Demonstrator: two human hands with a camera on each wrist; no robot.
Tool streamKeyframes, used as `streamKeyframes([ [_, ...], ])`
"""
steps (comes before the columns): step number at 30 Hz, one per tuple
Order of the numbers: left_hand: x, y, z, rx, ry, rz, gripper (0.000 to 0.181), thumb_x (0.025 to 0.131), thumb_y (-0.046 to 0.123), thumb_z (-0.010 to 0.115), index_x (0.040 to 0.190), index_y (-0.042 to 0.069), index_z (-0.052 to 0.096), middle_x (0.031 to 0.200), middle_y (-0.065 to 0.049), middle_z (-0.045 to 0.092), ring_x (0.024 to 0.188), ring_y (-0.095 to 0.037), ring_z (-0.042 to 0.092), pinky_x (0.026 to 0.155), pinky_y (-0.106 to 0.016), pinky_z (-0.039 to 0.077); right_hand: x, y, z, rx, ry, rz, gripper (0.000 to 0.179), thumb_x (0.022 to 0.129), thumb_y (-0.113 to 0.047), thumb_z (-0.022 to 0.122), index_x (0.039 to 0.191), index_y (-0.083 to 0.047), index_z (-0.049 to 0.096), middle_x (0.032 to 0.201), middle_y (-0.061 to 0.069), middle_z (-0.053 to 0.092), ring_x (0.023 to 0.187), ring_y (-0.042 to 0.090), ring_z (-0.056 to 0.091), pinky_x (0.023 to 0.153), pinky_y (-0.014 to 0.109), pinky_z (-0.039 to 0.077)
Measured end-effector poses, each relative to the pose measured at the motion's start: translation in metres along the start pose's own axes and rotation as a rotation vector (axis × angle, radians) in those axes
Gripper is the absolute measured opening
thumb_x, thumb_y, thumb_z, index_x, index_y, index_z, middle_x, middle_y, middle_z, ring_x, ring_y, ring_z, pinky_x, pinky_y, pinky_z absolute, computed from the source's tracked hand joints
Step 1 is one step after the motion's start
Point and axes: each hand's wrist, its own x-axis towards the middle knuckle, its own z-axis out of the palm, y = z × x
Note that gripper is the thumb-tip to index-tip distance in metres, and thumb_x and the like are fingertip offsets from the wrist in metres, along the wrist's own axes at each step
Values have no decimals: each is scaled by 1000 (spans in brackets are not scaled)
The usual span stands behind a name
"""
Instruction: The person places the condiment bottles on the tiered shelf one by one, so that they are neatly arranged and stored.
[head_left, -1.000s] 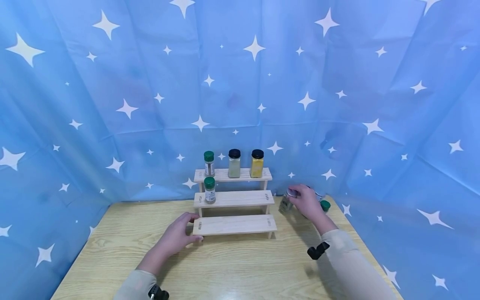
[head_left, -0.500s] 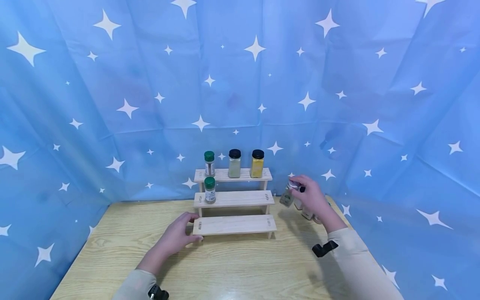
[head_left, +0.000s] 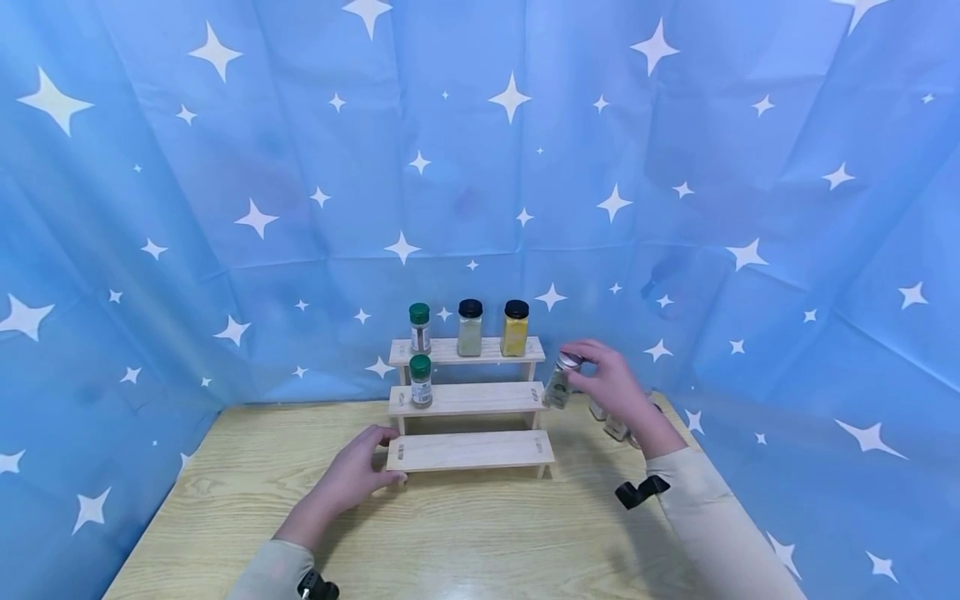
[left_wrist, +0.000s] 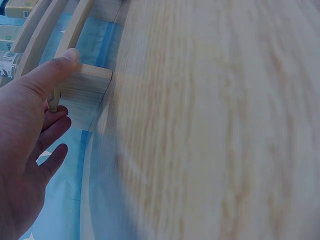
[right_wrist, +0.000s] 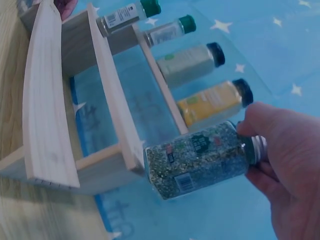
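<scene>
My right hand (head_left: 611,385) pinches a glass spice jar (right_wrist: 197,157) by its silver cap, thumb on one side and fingers on the other. Dried green flakes fill the jar, which tilts beside the right end of the middle shelf. At the left, my left hand (head_left: 351,473) holds the end of the lowest shelf of a three-tier wooden spice rack (head_left: 471,451), its thumb on the front edge. A green-capped jar (head_left: 421,382) stands at the left of the middle tier. Another green-capped jar (head_left: 419,327), a black-capped pale jar (head_left: 470,329) and a black-capped yellow jar (head_left: 515,329) line the top tier.
More jars (head_left: 615,428) stand on the wooden table (head_left: 480,533) to the right, partly hidden behind my right forearm. Behind the rack hangs a blue curtain (head_left: 465,200) with white stars, which also runs along both sides of the table.
The right hand has lifted the silver-capped jar from the group at the right and carried it left to the middle shelf's end. My left hand has stayed on the rack.
</scene>
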Motion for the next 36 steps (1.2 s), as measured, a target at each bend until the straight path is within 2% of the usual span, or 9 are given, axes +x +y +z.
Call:
streamKeyframes([
  [12,0,0,0,7,13,12,73,87,28,98,149,13,63,144,-5,67,136,-32,64,116,-56,54,20,-28,18,38,-58,-119,42,100,0,76,142,-2,73,142,14,70,118,31,69,92,52,62],
  [24,0,-1,0,2,11,11,73,88,29,98,150,13,63,145,-4,66,137,-32,63,116,-56,53,35,-46,41,79,-147,-178,43,99,-1,77,141,-2,73,145,13,68,126,33,68,105,57,60],
  [29,1,-1,0,0,12,15,72,87,30,98,149,13,63,144,-4,67,136,-31,64,116,-56,53,42,-54,49,81,-169,-219,43,99,-1,77,142,-4,73,144,13,68,125,33,69,105,57,60],
  [36,1,-2,1,1,14,12,74,87,30,98,150,13,63,145,-4,67,136,-31,64,116,-56,53,53,-62,63,90,-195,-247,43,98,2,78,141,-1,73,143,15,70,123,32,71,103,50,63],
])
